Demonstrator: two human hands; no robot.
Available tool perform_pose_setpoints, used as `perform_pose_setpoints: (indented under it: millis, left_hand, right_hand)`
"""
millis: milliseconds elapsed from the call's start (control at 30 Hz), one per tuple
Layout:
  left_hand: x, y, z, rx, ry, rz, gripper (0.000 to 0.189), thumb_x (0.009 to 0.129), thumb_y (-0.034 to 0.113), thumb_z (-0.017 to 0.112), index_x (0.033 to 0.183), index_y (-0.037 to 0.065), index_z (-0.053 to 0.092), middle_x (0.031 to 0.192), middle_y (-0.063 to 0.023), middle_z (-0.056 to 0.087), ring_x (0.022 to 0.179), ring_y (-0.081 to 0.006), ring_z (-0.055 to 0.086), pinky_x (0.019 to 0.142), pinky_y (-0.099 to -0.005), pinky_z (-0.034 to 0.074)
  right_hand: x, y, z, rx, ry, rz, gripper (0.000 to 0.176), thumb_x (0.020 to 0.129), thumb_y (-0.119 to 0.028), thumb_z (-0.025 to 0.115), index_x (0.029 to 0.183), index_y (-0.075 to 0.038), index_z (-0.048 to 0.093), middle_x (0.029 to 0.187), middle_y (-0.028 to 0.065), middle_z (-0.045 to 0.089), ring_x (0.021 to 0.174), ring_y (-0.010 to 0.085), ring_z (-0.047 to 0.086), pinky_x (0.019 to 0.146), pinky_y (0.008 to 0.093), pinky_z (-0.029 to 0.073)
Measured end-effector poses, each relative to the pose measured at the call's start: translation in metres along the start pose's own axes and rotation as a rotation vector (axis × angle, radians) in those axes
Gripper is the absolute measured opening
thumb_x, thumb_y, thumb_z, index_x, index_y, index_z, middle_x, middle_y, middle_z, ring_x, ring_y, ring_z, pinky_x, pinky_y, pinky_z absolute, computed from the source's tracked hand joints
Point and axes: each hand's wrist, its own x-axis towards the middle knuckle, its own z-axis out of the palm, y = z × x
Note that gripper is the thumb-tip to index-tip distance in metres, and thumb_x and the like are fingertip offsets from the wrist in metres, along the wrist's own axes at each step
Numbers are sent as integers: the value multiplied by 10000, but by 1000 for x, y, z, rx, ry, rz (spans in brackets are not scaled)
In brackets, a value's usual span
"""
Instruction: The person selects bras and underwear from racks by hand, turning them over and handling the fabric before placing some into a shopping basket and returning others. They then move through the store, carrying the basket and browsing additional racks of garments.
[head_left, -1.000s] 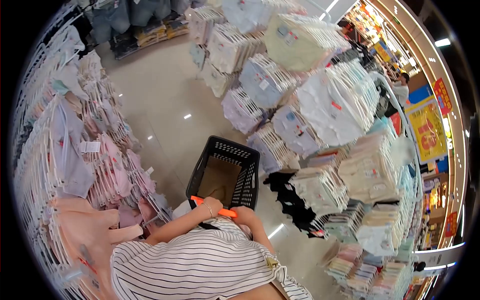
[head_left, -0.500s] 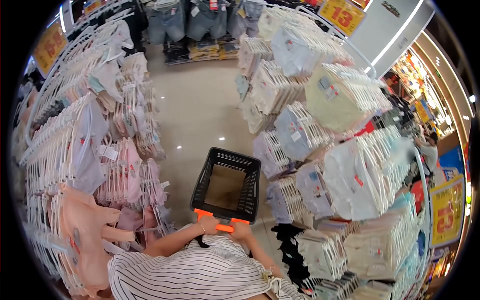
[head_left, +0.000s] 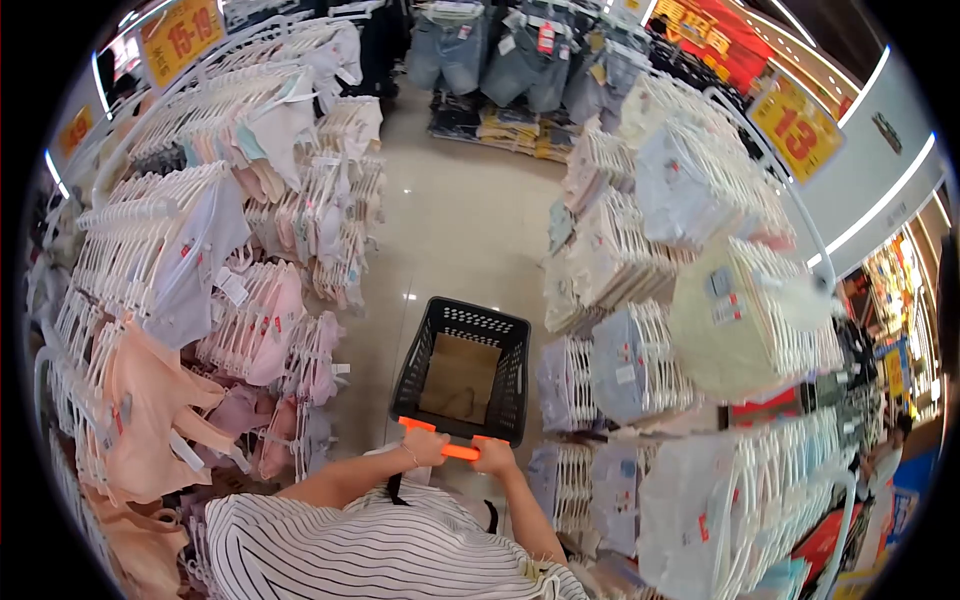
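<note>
A black plastic basket point(head_left: 408, 375) with perforated sides stands in front of me, and only a brown bottom shows inside it. Its orange handle point(head_left: 460, 452) runs across the near side. My left hand point(head_left: 426, 447) is wrapped round the left part of the handle. Round the right end of the same handle my right hand point(head_left: 492, 456) is closed. A striped white garment covers my body below both hands.
Racks of light underwear on hangers point(head_left: 190, 260) line the left side; more hanging underwear point(head_left: 720, 310) fills the right. Denim shorts point(head_left: 525, 60) hang at the far end of the tiled aisle point(head_left: 450, 200). A person point(head_left: 885, 455) is at the far right.
The view has turned and moved forward along the aisle. The racks have shifted in the picture, and the far shorts appear further right. Both hands still hold the handle.
</note>
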Motion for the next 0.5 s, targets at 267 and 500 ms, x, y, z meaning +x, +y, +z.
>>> perform_pose_setpoints:
  millis: [267, 500]
  left_hand:
    - [95, -20, -45, -75, 7, -181, 286, 728, 318, 589, 865, 67, 586, 719, -130, 646, 652, -285, 648, 568, -421, 502]
    - [175, -78, -94, -98, -22, -256, 277, 733, 326, 578, 835, 69, 584, 690, -114, 646, 610, -283, 643, 552, -416, 500]
  right_hand:
    - [107, 58, -62, -102, -107, -96, 283, 635, -236, 645, 903, -146, 664, 794, 117, 658, 751, 330, 625, 668, 422, 503]
    - [211, 61, -121, -149, -77, -108, 285, 629, -241, 641, 895, -142, 667, 775, 129, 654, 740, 340, 623, 661, 431, 504]
